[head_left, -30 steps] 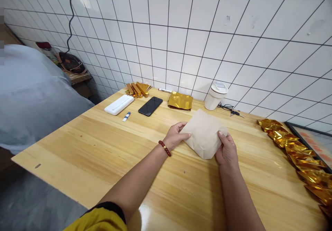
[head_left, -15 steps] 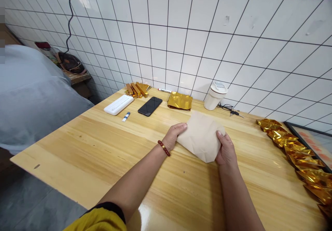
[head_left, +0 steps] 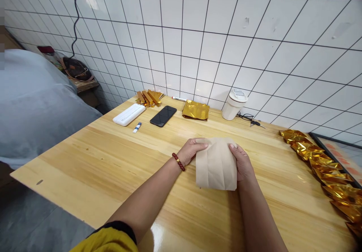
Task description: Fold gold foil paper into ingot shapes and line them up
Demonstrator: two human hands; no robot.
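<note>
A folded beige paper sheet [head_left: 216, 165] hangs just above the wooden table [head_left: 118, 161], held up by both hands. My left hand [head_left: 193, 151] pinches its upper left corner, a red bead bracelet on the wrist. My right hand [head_left: 240, 161] grips the upper right edge, thumb on the front. The sheet shows fold creases and its lower edge is level.
Along the back of the table lie a white power bank [head_left: 129, 114], a small glue tube [head_left: 137, 127], a black phone [head_left: 163, 116], gold foil pieces [head_left: 149, 97], a gold foil packet [head_left: 196, 110], a white cup [head_left: 234, 104] and keys [head_left: 256, 123]. A gold foil strip [head_left: 325, 165] runs down the right.
The paper was turned from a diamond-like tilt to a squared position and drawn slightly nearer; both hands shifted with it.
</note>
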